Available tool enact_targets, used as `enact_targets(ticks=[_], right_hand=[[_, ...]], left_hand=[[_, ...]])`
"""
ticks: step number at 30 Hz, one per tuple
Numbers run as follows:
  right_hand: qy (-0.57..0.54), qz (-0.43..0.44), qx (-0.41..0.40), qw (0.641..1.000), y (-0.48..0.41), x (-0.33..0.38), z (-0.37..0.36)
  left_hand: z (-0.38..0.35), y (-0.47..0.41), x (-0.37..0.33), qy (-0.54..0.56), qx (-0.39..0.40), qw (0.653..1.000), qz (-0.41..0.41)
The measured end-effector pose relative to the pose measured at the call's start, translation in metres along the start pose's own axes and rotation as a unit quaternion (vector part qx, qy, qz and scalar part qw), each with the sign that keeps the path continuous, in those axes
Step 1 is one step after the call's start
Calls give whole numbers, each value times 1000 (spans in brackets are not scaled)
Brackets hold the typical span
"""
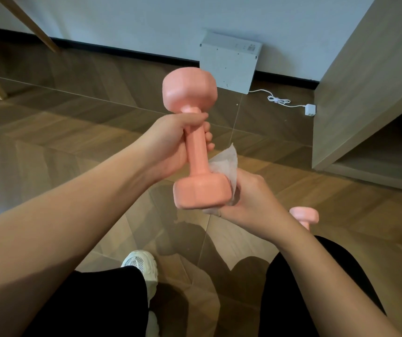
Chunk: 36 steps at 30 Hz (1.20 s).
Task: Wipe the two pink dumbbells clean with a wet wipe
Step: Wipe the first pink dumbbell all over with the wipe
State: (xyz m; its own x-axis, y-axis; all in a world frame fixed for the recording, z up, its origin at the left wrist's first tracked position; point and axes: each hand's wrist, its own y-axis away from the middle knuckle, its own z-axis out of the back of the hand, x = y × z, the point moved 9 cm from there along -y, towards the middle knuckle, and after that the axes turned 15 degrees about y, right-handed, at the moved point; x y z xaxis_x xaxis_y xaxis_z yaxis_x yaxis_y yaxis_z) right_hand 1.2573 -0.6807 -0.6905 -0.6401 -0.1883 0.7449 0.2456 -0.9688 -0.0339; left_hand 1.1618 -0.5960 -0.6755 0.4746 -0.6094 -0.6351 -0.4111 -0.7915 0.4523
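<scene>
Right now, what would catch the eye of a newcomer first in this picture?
A pink dumbbell held upright at the centre, its handle gripped by the left hand. The right hand presses a wet wipe against its lower end. A second dumbbell peeks out behind the right wrist.

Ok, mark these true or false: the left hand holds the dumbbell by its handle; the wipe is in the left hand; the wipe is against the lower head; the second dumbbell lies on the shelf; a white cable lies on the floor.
1. The left hand holds the dumbbell by its handle: true.
2. The wipe is in the left hand: false, the right hand holds it.
3. The wipe is against the lower head: true.
4. The second dumbbell lies on the shelf: false, it shows low beside the right forearm, partly hidden.
5. A white cable lies on the floor: true.
</scene>
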Motion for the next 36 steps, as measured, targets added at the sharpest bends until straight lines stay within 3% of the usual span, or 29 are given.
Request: enact_targets(ticks=[6,11,15,23,29,32,36], right_hand=[[37,24,-4,999,1,7,-1],[-24,28,-46,998,3,8,7],[9,57,-33,998,-3,15,1],[91,104,28,990,-6,13,-14],[177,94,-21,979,-5,6,-15],[152,96,-10,984,-7,7,-16],[77,102,67,990,-8,6,-23]], left_hand=[[1,-2,3,-63,21,996,-55],[-3,-1,9,2,41,999,-4],[6,-3,13,-16,-9,1000,22],[14,-5,13,-46,-66,996,-48],[20,-6,11,-69,-112,989,-66],[24,-7,10,-58,-127,988,-67],[19,-8,16,-61,-97,993,-35]])
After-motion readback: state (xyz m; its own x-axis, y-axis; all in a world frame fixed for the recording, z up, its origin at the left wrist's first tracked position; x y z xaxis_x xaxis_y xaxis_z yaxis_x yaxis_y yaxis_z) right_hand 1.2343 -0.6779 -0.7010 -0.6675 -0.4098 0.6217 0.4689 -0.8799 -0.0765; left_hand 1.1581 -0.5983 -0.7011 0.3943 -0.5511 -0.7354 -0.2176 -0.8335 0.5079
